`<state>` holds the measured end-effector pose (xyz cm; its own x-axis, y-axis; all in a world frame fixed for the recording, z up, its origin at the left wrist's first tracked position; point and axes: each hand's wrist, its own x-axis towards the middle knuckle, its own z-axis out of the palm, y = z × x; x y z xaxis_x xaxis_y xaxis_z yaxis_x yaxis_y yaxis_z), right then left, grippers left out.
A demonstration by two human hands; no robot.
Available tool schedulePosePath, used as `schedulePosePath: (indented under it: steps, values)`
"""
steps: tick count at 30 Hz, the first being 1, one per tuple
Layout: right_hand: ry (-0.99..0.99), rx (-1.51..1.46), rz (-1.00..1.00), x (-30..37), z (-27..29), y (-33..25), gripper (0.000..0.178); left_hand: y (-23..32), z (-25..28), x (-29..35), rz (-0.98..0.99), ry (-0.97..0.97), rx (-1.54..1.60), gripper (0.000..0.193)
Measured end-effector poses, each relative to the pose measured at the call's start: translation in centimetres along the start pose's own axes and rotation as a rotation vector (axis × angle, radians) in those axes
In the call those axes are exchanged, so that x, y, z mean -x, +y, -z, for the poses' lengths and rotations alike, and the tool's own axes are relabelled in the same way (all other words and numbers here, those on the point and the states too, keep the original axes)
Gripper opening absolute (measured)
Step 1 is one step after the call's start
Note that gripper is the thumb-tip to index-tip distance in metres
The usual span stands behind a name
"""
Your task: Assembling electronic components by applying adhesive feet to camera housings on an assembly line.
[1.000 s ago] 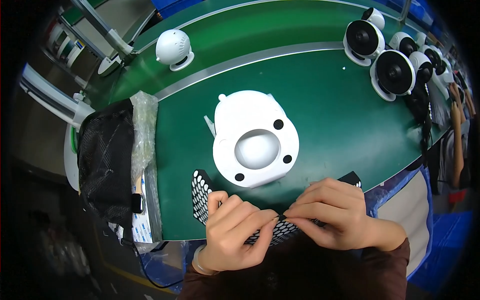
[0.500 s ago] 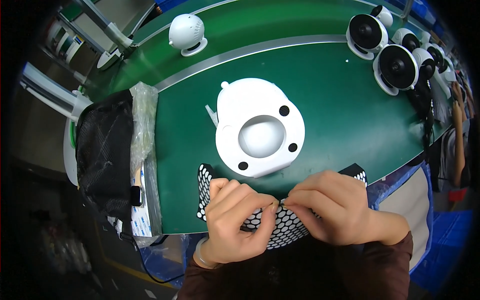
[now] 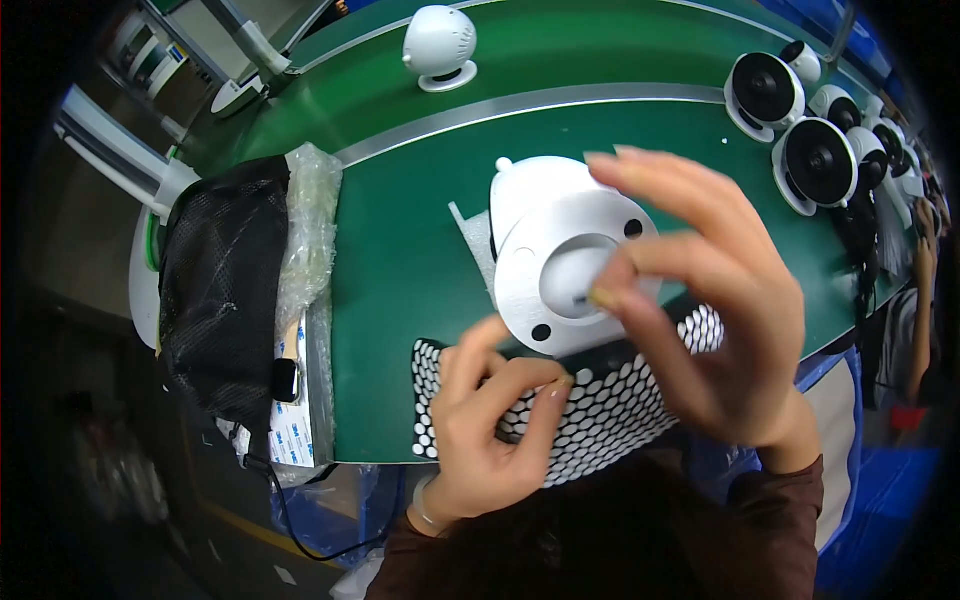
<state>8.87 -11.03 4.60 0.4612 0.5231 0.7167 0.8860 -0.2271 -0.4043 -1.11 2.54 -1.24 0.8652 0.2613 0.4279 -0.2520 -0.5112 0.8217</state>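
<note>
A white rounded device (image 3: 535, 190) lies on the green table, its flat base with a round recess facing up. Two round black pads (image 3: 541, 332) show on that base; my right hand hides part of the rim. My right hand (image 3: 735, 300), slightly blurred, is over the base with thumb and forefinger pinched on a small dark pad (image 3: 581, 300). Below the device, my left hand (image 3: 490, 415) pinches the upper edge of a black sheet (image 3: 615, 410) covered in white round dots. The sheet curves over the table's near edge.
A black mesh bag (image 3: 222, 290) and clear plastic wrap (image 3: 312, 230) lie at the left. One white camera-like device (image 3: 440, 45) stands at the back. Several similar devices (image 3: 820, 160) with black round fronts crowd the right. Another person's arm (image 3: 926, 240) shows at far right.
My right hand has left the sheet and moved up over the device's base with a small dark pad. My left hand stays on the sheet. The whole view has shifted slightly.
</note>
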Motion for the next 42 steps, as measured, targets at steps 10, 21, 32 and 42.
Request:
schedulePosePath:
  steps: [10,21,32,42]
  values:
    - [-0.07,0.001,-0.144,-1.5,-2.0,0.1,0.008,-0.2,-0.4,-1.0,-0.051,-0.006,0.012,0.011]
    - [-0.119,0.004,-0.171,-1.7,-2.0,0.1,0.007,-0.6,-0.6,-1.2,-0.062,-0.001,0.04,0.011]
    - [-0.102,-0.12,-0.225,-1.8,-2.0,0.0,0.005,-0.8,-0.3,-1.1,-0.074,-0.019,0.055,0.01]
    - [-0.071,0.002,-0.146,-1.4,-2.7,-0.2,0.009,-0.5,-0.3,-1.3,-0.068,-0.017,0.056,0.01]
